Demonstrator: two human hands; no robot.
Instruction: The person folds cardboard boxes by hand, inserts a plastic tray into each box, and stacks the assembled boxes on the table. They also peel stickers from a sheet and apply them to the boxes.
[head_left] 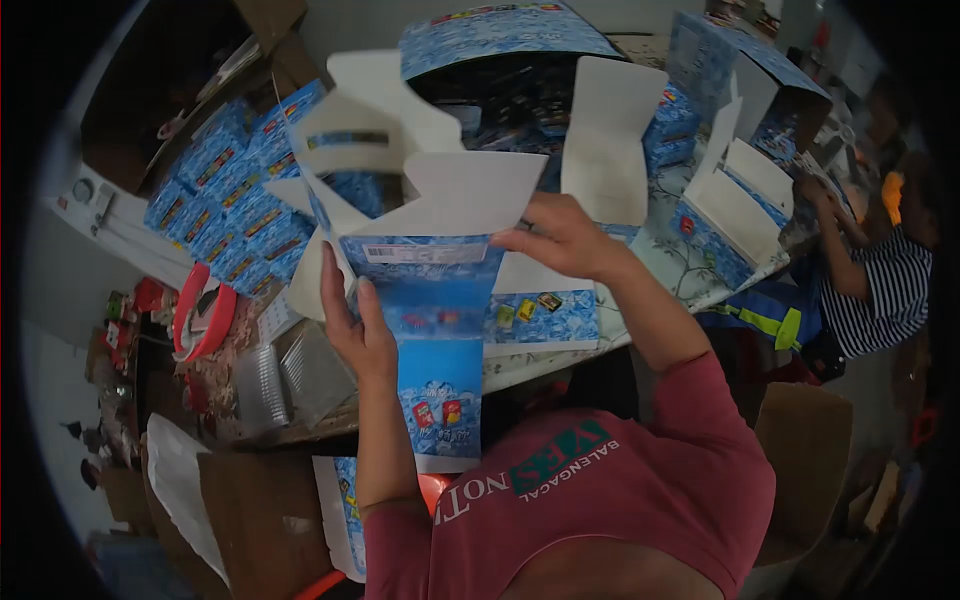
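Observation:
In front of my chest is a partly folded cardboard box, blue with an ice pattern outside and white inside. Its white flaps stand up and spread at the top, and a long printed panel hangs down toward my shirt. My left hand grips the box's left side, the thumb in front and the fingers along the edge. With thumb and fingers my right hand pinches its upper right edge. Beneath and to the right, a flat printed cardboard piece lies on the table.
Several small blue packs are stacked at the left, near a pink ring-shaped item. A large blue carton with dark contents stands behind. Another open box sits at the right, near a co-worker in a striped shirt.

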